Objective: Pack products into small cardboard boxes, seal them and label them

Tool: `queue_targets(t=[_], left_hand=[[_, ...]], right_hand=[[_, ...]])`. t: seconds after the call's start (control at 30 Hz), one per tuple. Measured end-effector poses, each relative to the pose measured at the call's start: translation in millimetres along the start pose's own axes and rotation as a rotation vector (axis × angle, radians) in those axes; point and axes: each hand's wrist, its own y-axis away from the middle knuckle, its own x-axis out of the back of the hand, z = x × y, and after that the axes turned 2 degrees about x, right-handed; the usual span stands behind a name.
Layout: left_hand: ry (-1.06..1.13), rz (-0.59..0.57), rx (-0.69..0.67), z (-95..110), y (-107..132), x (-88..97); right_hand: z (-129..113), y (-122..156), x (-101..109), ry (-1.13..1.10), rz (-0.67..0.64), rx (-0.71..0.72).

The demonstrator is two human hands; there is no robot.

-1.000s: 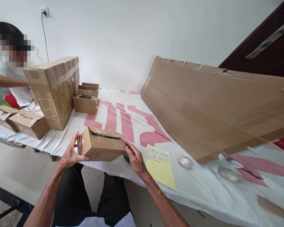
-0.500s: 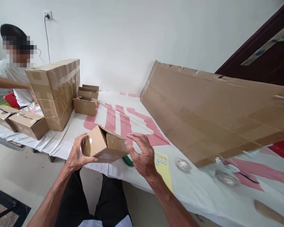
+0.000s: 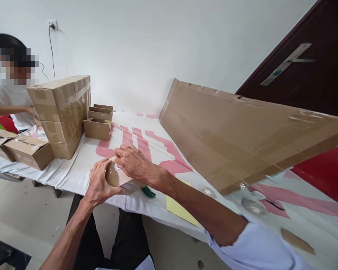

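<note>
A small cardboard box [image 3: 112,177] is in front of me at the table's near edge. My left hand [image 3: 97,182] is wrapped around its left end, thumb below and fingers along the far side. Across the top reaches my right hand [image 3: 133,162], its fingers bent over the far upper edge and pressing there. A small white label [image 3: 116,167] shows on the box beside my right fingers. My right hand and forearm cover much of the box's top and right side. Close by the box, a green object [image 3: 148,192] lies partly hidden.
Taped boxes [image 3: 60,108] are stacked at left, with closed boxes [image 3: 30,150] before them and open boxes [image 3: 97,127] behind. A person [image 3: 9,99] works beyond the stack. A large cardboard sheet [image 3: 236,138] leans at right. A yellow sheet [image 3: 181,210] lies near my right forearm.
My right hand has moved left from the box's right end, over its top, and now presses on it. My left hand still holds the left end. The view has turned slightly right.
</note>
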Motion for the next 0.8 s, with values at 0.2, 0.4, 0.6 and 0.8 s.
queue_targets(t=[0.2, 0.4, 0.6, 0.8], left_hand=[[-0.003, -0.018, 0.017, 4.2, -1.0, -0.1], [0.009, -0.025, 0.023, 5.9, -2.3, 1.1], [0.008, -0.031, 0.023, 7.2, -3.9, 0.7], [0.010, -0.020, 0.024, 11.0, -4.5, -0.4]], right_hand=[[-7.1, -0.7, 3.4, 0.053, -0.043, 0.007], [-6.6, 1.0, 0.6, 0.032, -0.029, 0.012], [-6.2, 1.5, -2.9, 0.000, -0.004, -0.013], [-5.0, -0.6, -7.5, -0.029, -0.041, -0.042]])
